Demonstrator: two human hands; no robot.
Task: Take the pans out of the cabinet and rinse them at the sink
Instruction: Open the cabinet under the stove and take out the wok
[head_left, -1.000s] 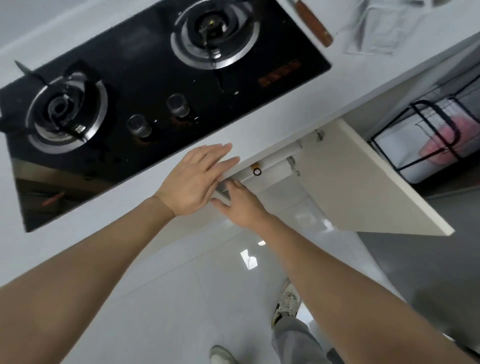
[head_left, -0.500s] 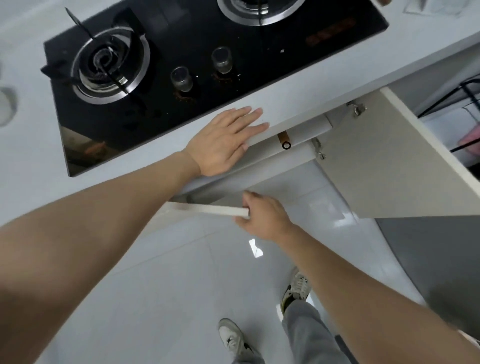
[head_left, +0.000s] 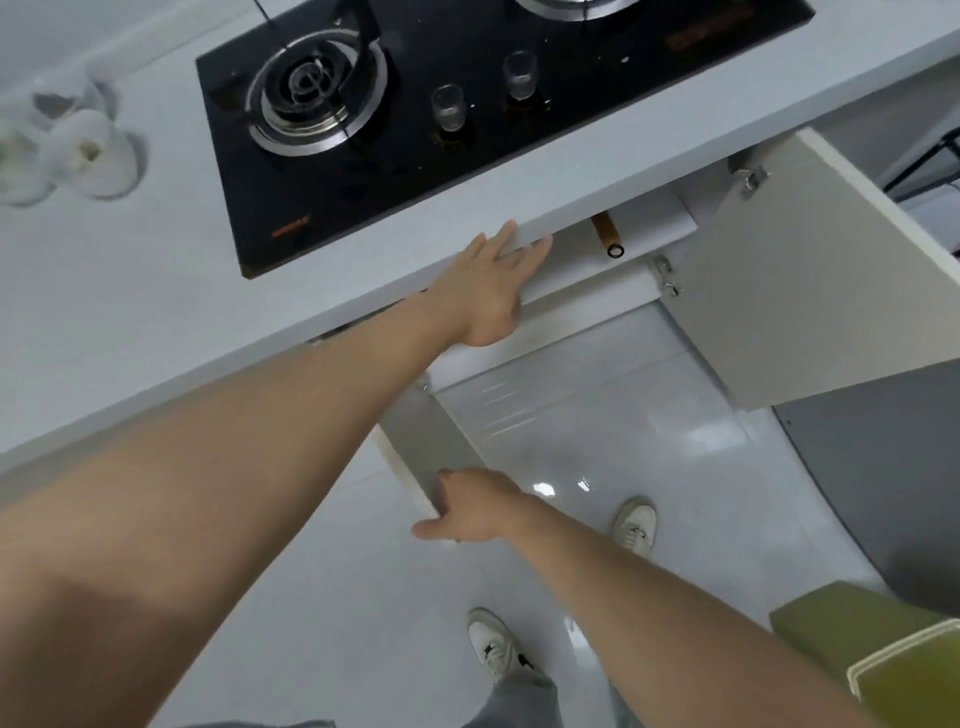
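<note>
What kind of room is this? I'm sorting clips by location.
Most likely a home kitchen: a black gas hob is set into a pale countertop, and cabinet doors stand open below it. The left hand rests on the counter edge; the right hand holds the other door.

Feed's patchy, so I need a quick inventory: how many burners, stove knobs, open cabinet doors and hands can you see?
Burners: 2
Knobs: 2
Open doors: 2
Hands: 2
Total: 8
</note>
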